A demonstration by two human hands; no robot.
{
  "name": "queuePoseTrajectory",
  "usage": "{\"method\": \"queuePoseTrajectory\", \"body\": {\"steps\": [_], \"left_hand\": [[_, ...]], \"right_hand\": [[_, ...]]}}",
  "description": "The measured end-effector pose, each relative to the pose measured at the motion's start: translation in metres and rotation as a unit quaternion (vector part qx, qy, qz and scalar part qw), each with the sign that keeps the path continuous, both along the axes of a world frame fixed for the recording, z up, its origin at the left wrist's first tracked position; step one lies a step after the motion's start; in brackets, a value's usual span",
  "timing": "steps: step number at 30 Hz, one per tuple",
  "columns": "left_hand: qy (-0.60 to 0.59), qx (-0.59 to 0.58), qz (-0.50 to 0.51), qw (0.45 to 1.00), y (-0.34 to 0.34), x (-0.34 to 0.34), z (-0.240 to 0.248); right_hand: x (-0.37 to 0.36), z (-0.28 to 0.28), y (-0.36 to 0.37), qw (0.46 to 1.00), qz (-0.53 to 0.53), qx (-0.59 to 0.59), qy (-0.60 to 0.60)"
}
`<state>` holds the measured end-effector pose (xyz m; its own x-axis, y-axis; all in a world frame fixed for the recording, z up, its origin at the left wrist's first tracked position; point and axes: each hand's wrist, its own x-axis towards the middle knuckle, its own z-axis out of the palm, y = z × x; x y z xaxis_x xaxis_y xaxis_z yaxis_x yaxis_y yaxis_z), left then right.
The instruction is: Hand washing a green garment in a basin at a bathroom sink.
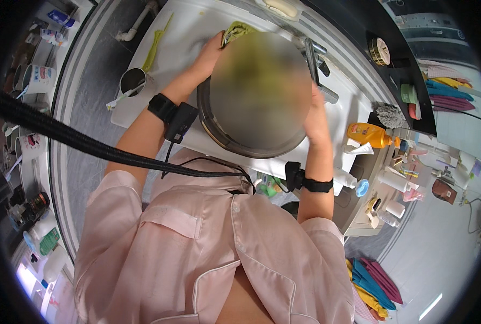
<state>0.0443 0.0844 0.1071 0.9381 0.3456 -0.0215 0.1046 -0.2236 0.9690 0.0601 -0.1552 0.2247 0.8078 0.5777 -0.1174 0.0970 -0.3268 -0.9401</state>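
Green cloth [238, 31] held in the left grip [211, 54] — grey round object [256, 127] between, right edge held by the right grip [316, 119]

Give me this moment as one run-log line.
left hand: at green cloth; right hand: at edge of round object; blur: round object's middle; orange bottle: right side

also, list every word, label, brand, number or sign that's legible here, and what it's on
None I can quote.
Orange bottle: label print too small to read.
White cup, upper left: coloured print, too small to read.
Blue-and-white tube, upper left: marks too small to read.
Round dark-rimmed object between the left hand and right hand: blurred inside, nothing readable.
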Motion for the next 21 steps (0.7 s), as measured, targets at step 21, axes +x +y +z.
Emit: {"method": "queuePoseTrajectory", "body": {"steps": [21], "left_hand": [[0.079,-0.605,-0.112,0.785,-0.027,-0.052,0.000]], "right_hand": [[0.034,-0.099,0.036,0.907,-0.064,0.105,0.404]]}}
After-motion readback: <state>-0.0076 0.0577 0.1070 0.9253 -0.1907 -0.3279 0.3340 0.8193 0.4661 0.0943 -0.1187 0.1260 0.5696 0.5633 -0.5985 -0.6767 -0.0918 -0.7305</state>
